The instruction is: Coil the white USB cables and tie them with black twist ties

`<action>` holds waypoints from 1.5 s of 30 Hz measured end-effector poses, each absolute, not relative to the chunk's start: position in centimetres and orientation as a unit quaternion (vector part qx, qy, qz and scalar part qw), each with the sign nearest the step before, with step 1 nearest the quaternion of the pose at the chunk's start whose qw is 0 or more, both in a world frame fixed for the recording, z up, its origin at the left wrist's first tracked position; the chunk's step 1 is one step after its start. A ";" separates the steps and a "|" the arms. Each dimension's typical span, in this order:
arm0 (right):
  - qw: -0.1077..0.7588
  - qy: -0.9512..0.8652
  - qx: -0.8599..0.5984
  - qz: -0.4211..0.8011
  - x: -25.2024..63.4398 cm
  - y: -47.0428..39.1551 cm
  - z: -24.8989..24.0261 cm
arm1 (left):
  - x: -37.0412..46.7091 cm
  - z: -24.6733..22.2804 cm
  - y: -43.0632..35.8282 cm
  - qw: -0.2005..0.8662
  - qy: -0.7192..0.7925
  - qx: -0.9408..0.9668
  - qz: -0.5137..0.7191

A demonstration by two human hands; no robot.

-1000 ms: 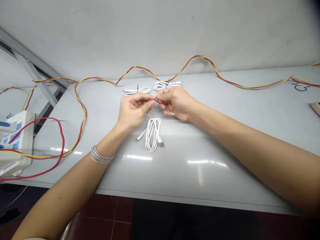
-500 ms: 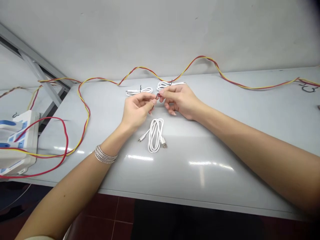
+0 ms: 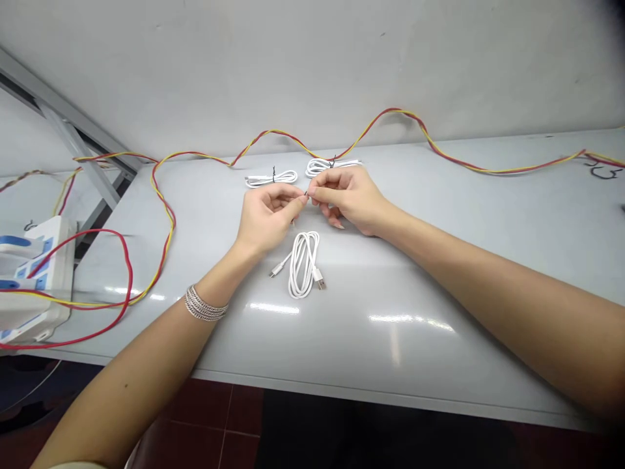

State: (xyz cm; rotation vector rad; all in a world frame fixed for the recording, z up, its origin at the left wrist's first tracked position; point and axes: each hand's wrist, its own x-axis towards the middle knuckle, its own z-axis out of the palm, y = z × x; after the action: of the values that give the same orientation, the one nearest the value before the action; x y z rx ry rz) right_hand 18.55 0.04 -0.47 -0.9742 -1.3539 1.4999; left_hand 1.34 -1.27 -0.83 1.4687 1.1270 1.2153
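Observation:
Above the table, my left hand [image 3: 270, 213] and my right hand [image 3: 349, 197] meet fingertip to fingertip. Both pinch a thin black twist tie [image 3: 306, 193], most of it hidden by the fingers. Just below them a coiled white USB cable [image 3: 303, 265] lies loose on the table, its two plugs sticking out to the sides. Behind my left hand is a white cable bundle [image 3: 271, 179] with a black tie round it. A second tied white cable bundle [image 3: 319, 167] sits behind my right hand, partly covered by it.
A twisted red and yellow wire [image 3: 273, 132] runs along the back of the grey table [image 3: 439, 365]. At the left stands a white power strip [image 3: 53, 273] with plugs in it and a red wire looping out. Several dark ties [image 3: 604, 172] lie at the far right.
My fingertips have come closer together, and less of the black twist tie shows between them. The white cables have stayed in place.

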 end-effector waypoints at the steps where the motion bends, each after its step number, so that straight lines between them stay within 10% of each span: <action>1: 0.428 -0.549 -0.390 0.603 18.6 0.1 -0.4 | 1.3 -0.9 -1.2 0.443 0.451 0.600 0.491; 37: 0.348 -0.656 -0.423 0.519 19.2 0.3 -0.2 | 0.6 -0.5 -0.8 0.412 0.479 0.651 0.421; 45: 0.285 -0.818 -0.387 0.316 19.7 0.7 -0.1 | -0.1 -0.3 -0.7 0.369 0.478 0.717 0.349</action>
State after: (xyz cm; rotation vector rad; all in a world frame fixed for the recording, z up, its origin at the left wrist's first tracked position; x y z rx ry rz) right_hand 19.67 0.68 -0.12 -1.0357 -2.1872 0.8456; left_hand -0.05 -0.70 -0.27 1.8399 1.2258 0.8944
